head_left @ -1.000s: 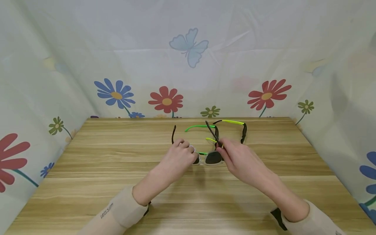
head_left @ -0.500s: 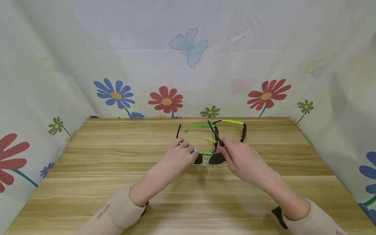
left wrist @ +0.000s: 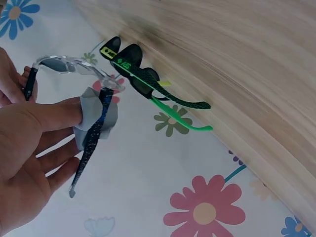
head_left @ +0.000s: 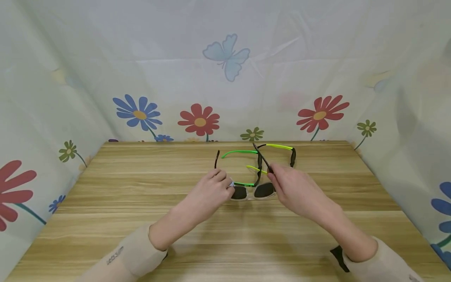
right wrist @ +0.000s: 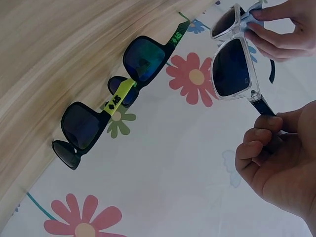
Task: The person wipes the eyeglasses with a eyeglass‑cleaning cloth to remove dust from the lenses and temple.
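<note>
Sunglasses with a clear frame and dark lenses [head_left: 264,190] are held up between both hands, their dark arms unfolded. My left hand [head_left: 210,192] pinches a grey-blue cloth [left wrist: 92,111] that is folded around the left arm close to its hinge; that arm's speckled tip [left wrist: 79,175] sticks out past the fingers. My right hand [head_left: 299,191] grips the right arm [right wrist: 261,106] just behind its hinge, fingers curled around it. In the right wrist view the left hand [right wrist: 286,32] holds the cloth at the far lens.
Behind the held pair, black sunglasses with green arms [head_left: 239,151] lie on the wooden table [head_left: 141,219]. Beside them to the right is another black pair with yellow arms [head_left: 280,146]. A flowered curtain [head_left: 158,78] encloses the table at the back and sides.
The clear-framed sunglasses have shifted slightly right with my right hand. My left hand has slid slightly left toward the outer edge, uncovering more of the left lens.
</note>
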Available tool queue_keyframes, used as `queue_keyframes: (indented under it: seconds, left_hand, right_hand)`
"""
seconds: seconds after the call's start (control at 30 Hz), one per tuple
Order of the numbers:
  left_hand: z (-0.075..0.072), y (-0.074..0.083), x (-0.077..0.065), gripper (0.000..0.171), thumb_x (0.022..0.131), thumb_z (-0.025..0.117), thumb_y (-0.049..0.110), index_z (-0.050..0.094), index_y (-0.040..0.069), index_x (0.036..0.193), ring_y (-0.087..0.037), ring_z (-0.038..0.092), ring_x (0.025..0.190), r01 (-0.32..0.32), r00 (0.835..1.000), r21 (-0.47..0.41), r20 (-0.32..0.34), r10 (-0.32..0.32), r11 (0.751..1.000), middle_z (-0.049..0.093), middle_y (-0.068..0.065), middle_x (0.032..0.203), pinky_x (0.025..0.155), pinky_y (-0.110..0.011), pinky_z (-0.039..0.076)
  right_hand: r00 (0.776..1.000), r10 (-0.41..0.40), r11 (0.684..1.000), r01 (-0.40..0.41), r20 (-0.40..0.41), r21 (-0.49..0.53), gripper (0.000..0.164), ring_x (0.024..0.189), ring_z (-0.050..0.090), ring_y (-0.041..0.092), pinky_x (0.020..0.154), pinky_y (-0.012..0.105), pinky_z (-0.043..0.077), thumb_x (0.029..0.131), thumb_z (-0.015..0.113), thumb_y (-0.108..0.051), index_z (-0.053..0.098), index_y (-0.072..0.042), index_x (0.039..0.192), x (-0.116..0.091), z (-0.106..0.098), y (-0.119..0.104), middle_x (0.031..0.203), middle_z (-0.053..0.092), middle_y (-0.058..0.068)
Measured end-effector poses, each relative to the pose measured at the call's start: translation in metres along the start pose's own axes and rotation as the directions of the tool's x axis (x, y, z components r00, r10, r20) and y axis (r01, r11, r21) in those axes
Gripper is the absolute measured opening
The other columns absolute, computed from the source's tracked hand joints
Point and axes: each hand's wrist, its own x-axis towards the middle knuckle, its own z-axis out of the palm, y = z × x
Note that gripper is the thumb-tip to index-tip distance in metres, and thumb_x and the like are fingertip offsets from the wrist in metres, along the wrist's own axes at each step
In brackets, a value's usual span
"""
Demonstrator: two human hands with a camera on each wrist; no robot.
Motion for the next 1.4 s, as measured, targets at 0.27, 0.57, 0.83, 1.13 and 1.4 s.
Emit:
queue_keyframes:
  seconds: [0.27,0.57,0.83,1.13,1.4]
  left_hand:
    - [0.000,0.004,-0.004,0.015,0.091,0.080,0.009,0.078,0.019,0.102,-0.017,0.065,0.102,-0.062,0.997,0.008,0.049,0.061,0.998,0.074,0.005,0.102,0.106,-0.037,0.043]
    - [-0.002,0.013,-0.001,0.014,0.094,0.077,0.021,0.076,0.020,0.108,-0.015,0.063,0.108,-0.140,0.988,-0.074,0.051,0.144,0.987,0.072,0.006,0.108,0.105,-0.034,0.041]
    - [-0.002,0.019,-0.001,0.013,0.097,0.073,0.021,0.074,0.022,0.110,-0.014,0.060,0.107,-0.203,0.977,-0.008,0.058,0.204,0.979,0.070,0.008,0.109,0.103,-0.034,0.043]
    - [-0.002,0.021,-0.001,0.008,0.103,0.065,0.021,0.069,0.019,0.110,-0.015,0.059,0.107,-0.281,0.958,0.055,-0.039,0.283,0.958,0.069,0.006,0.112,0.101,-0.035,0.043]
    - [-0.004,0.029,-0.003,0.012,0.106,0.059,0.022,0.069,0.016,0.110,-0.016,0.058,0.102,-0.302,0.934,0.076,-0.177,0.311,0.950,0.069,0.005,0.109,0.099,-0.035,0.045]
  right_hand:
    - [0.999,0.019,0.999,-0.018,0.034,-0.033,0.017,0.053,0.036,0.010,0.047,0.026,0.032,0.105,0.055,-0.008,0.050,-0.010,0.089,0.003,-0.005,0.002,0.062,0.039,-0.005]
    - [1.000,-0.027,0.999,0.027,0.011,-0.045,0.026,0.055,0.035,0.012,0.051,0.028,0.032,0.106,0.055,-0.009,0.046,-0.012,0.082,0.010,-0.014,0.010,0.062,0.036,-0.004]
    - [1.000,-0.015,0.999,0.015,-0.006,-0.042,0.027,0.054,0.035,0.013,0.051,0.029,0.030,0.105,0.057,-0.009,0.046,-0.012,0.080,0.012,-0.015,0.017,0.061,0.035,-0.004]
    - [0.997,0.043,0.999,-0.042,-0.061,0.021,0.019,0.053,0.037,0.012,0.050,0.029,0.032,0.106,0.056,-0.010,0.056,-0.008,0.087,0.015,-0.005,0.029,0.065,0.043,-0.003]
    - [0.996,0.079,0.992,-0.076,-0.031,0.097,0.017,0.052,0.036,0.011,0.051,0.030,0.033,0.106,0.057,-0.011,0.064,-0.007,0.090,0.018,0.002,0.040,0.061,0.042,-0.004]
